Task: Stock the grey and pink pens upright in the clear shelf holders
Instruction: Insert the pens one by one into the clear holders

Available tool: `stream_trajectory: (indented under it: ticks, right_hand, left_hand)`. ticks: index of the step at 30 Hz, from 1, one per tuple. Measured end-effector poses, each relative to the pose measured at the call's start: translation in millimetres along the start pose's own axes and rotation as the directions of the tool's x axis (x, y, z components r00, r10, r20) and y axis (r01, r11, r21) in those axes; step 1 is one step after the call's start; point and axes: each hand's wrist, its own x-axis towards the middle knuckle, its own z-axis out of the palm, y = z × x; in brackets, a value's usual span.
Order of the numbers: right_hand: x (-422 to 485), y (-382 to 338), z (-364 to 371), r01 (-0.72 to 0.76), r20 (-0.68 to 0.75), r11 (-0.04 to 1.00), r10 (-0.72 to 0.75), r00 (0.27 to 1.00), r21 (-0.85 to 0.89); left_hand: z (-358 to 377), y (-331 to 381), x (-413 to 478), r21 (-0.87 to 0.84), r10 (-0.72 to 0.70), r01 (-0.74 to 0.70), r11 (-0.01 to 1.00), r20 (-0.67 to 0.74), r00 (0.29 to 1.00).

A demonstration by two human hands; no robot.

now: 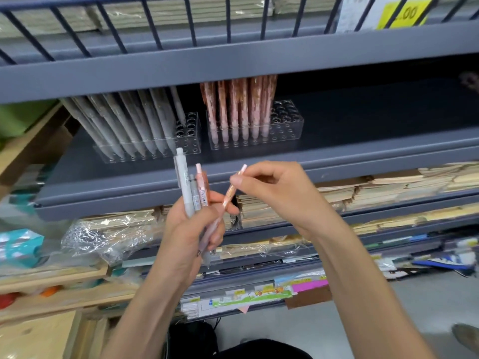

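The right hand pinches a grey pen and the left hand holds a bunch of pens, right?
No: in the head view the right hand pinches a pink pen, not grey. The left hand does hold a bunch of pens.

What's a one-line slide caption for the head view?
Right hand pinches a pink pen; left hand grips more pens, below clear shelf holders.

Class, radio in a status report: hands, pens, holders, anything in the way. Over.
Left hand grips a mixed bunch of pens. Right hand pinches one pink pen. Free holes at right end of pink holder; nothing blocks it.
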Motion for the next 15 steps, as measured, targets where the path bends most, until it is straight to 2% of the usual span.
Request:
stream_trajectory:
  ticks: [3,5,8,10,12,13,15]
  right_hand:
    - [-4,1,0,-0.021,-0.036,0.994,0.025,0.999,0.106]
    - [-6,-1,-8,-0.021,-0.080,0.976,0.039,0.996,0.219]
    - [-5,-8,-31,0.104,-0.284,0.932,-0.001,0.959,0.348]
    - [2,-11,-47,0.210,-0.492,0.941,-0.056,0.869,0.264]
    - [12,-13,-60,0.299,-0.664,0.944,-0.134,0.736,0.141]
    - [20,-13,-66,0.332,-0.713,0.939,-0.172,0.680,0.090]
    - [36,-15,-74,0.332,-0.759,0.943,-0.215,0.615,0.002]
  left_hand:
    - [5,-2,0,-0.011,-0.010,0.010,1.000,0.011,1.000]
    - [6,-2,0,-0.077,-0.045,0.045,0.996,0.005,0.999]
    - [2,-2,-1,-0.153,-0.072,0.068,0.986,-0.021,0.997]
    - [-2,-2,-3,-0.142,-0.076,0.070,0.987,-0.032,0.997]
    - [-6,-2,-5,-0.137,-0.088,0.080,0.987,-0.054,0.995]
    - [-7,-2,-6,-0.136,-0.091,0.081,0.987,-0.072,0.993]
    - [-7,-2,-6,-0.136,-0.095,0.078,0.988,-0.120,0.988]
